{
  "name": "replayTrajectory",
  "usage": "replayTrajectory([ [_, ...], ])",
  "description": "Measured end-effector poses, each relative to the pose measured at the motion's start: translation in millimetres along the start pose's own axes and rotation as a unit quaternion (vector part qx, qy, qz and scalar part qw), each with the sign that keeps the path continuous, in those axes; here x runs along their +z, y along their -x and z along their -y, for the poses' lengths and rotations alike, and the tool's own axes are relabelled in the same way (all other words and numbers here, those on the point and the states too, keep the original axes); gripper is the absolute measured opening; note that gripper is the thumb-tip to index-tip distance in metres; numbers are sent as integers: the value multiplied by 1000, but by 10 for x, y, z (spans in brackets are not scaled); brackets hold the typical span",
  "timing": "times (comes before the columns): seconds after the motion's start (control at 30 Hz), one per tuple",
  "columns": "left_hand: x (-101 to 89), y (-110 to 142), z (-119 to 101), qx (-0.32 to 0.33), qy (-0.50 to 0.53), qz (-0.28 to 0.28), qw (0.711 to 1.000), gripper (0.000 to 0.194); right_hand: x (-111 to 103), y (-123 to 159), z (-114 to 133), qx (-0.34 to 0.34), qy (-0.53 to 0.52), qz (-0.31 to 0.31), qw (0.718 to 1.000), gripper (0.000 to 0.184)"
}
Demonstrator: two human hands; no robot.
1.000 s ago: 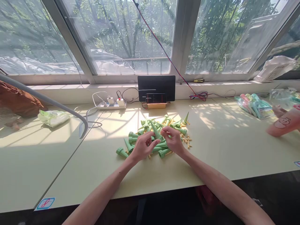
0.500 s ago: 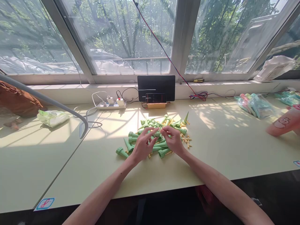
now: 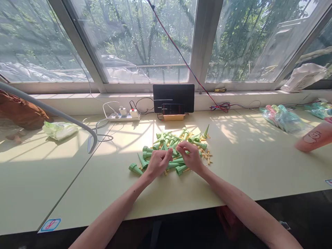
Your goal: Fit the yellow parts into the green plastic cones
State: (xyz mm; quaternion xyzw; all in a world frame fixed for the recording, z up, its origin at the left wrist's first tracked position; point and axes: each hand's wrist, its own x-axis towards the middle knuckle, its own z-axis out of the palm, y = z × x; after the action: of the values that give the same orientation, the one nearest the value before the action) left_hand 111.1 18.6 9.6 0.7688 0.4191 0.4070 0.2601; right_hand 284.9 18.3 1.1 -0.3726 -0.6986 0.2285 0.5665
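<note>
My left hand is closed in a loose fist over the heap, around a green plastic watering spike whose tapered end shows beyond the thumb. Close by on the right, my right hand pinches with thumb and forefinger; anything between those fingertips is too small to make out. Under and around both hands lie several green cone-shaped watering spikes with ribbed collars. Small yellow valve pieces are scattered among them, mostly at the right side of the heap.
Behind the heap, a black tablet and a phone lean on a stand. A power strip with cables lies to their left. A grey metal arm crosses the left side. Plastic bags and a pink cup stand right.
The fingers of my left hand, stretched out before, have curled into a fist around the spike. My right hand keeps its pinch and has barely moved.
</note>
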Motion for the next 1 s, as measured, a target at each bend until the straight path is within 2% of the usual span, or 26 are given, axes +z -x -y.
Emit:
replayTrajectory([
  [0.23,-32,-6,-57,-8,9,-9,1000,56,-2,-3,-8,6,-13,3,1000,22],
  [0.5,-21,-3,-25,20,-10,-29,999,32,-10,-14,-13,19,-25,-6,999,19],
  [0.73,8,8,33,72,-13,-55,996,20,5,-16,-32,24,-26,-4,999,20],
  [1.0,25,11,85,101,-10,-75,992,19,-3,-21,-24,24,-55,1,998,21],
])
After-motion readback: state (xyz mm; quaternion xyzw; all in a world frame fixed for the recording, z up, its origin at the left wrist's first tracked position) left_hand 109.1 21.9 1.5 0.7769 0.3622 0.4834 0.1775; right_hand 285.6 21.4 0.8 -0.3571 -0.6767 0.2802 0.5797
